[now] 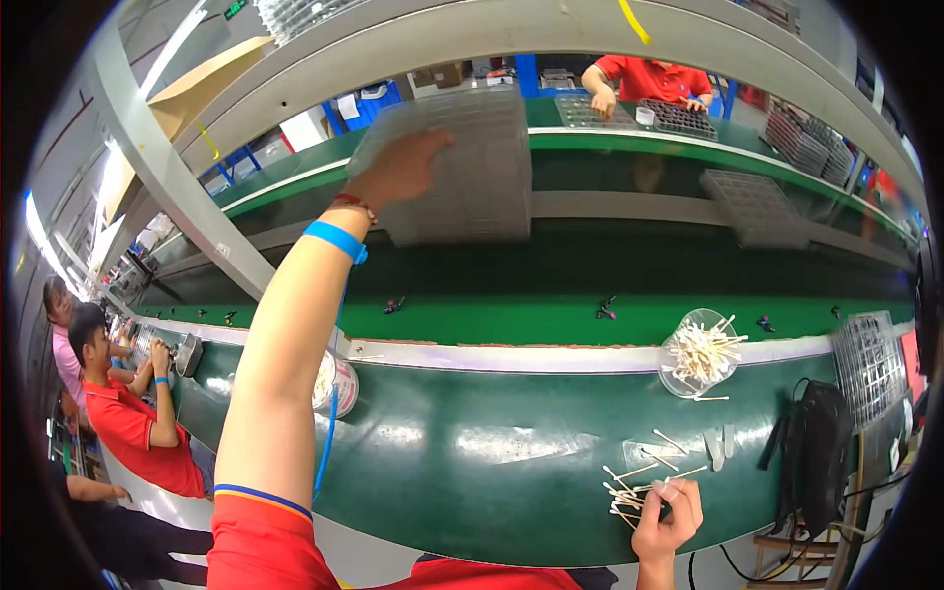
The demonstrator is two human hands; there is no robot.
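My left arm stretches up and across. My left hand (405, 167), smeared by motion, lies over the left part of a clear plastic tray (482, 177), which is blurred too. Its fingers seem closed on the tray's edge, though the grip is partly hidden. Low on the right, my right hand (671, 516) pinches a cotton swab (688, 473) between thumb and fingertips. Beside it, loose cotton swabs (621, 487) lie scattered on the green bench (472, 442). A clear round tub (678, 379) full of swabs stands farther back.
Another tub (344, 383) stands beyond my left forearm. Small dark parts (607, 307) lie along the green belt (472, 320). A black pouch (821, 442) and clear trays (870, 364) sit at right. A metal post (177, 177) rises at left; co-workers (654, 84) work opposite and at left.
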